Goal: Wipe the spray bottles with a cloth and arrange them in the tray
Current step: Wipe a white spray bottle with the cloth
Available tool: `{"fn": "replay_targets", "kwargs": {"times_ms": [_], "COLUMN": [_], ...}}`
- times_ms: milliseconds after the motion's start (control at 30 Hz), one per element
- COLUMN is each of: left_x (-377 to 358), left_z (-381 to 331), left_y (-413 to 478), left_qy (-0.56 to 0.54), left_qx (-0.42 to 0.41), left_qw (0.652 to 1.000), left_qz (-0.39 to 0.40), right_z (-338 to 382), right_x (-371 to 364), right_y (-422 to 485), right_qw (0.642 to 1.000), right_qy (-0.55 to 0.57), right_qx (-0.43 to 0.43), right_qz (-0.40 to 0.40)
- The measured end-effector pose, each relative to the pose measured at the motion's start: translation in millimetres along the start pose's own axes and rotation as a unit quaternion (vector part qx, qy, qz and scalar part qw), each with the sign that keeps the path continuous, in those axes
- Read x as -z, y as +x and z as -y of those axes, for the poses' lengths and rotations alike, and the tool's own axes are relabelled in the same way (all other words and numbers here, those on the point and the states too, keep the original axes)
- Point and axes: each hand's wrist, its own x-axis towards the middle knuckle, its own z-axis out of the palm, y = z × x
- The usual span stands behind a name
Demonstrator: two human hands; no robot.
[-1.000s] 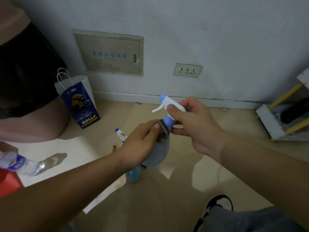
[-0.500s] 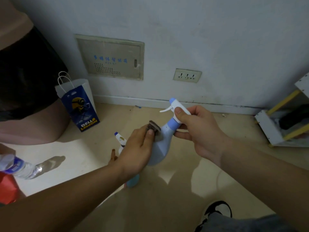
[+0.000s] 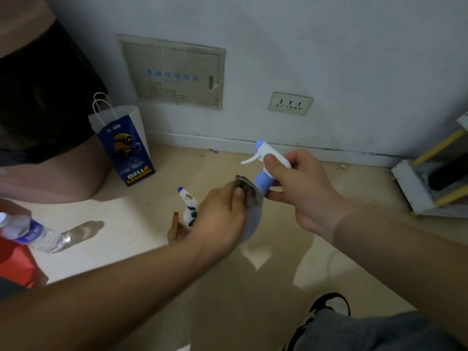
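Far left: a plastic water bottle [image 3: 33, 234] lies on its side, apart from the work.
Back left: a blue and white paper bag [image 3: 124, 145] stands by the wall.
Second spray bottle [image 3: 188, 206]: it sits on the floor just beyond my left knuckles, and I judge it is waiting its turn.
Left hand [image 3: 217, 219]: the fingers are curled and pinch the cloth [image 3: 247, 191] flat against the shoulder of the held bottle.
Spray bottle [image 3: 263, 179]: it hangs in the air between both hands. Its long axis is tilted, with the trigger head up and to the right and the pale body down and to the left, under my left palm.
Right hand [image 3: 301, 188]: the thumb lies over the white trigger head and the fingers are wrapped round the blue collar.
What the next rub turns on: the body runs down and left from the cloth, so I'd stroke along that axis while the right hand turns the neck.
Tray: I can't see it from here.
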Motion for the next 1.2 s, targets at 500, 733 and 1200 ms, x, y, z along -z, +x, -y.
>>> {"fn": "replay_targets", "kwargs": {"times_ms": [500,733,1200], "left_x": [14,-3,10], "left_z": [3,-8,-8], "left_y": [10,-1,-9], "left_qy": [-0.153,-0.066,0.120], "left_qx": [0.119,-0.084,-0.195], "left_qw": [0.979,0.994,0.971], "left_qz": [0.055,-0.006,-0.076], "right_z": [2,-3,7], "right_x": [2,-6,-1], "right_y": [1,-7,-1], "right_qw": [1.000,0.994,0.998], "right_qy": [-0.016,-0.083,0.040], "right_qx": [0.020,0.054,-0.036], "right_qz": [0.013,0.051,0.025]}}
